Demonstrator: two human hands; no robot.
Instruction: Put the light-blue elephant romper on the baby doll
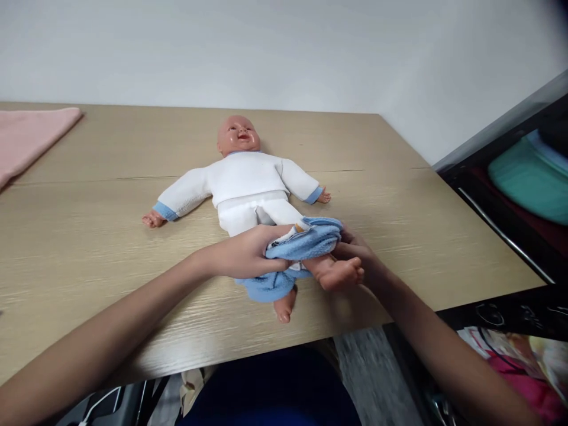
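Note:
A baby doll lies on its back on the wooden table, its head toward the wall. It wears a white top with blue cuffs. Bunched blue trousers sit around its lower legs, with both bare feet sticking out. My left hand is closed on the near-left edge of the bunched cloth, thumb below and fingers partly hidden. On the other side, my right hand grips the trousers beside the raised foot; its fingers are largely behind the cloth and the foot.
A folded pink cloth lies at the table's far left. Right of the table stands a dark shelf holding a teal item. Below right are packaged goods. A white wall borders the table's back edge.

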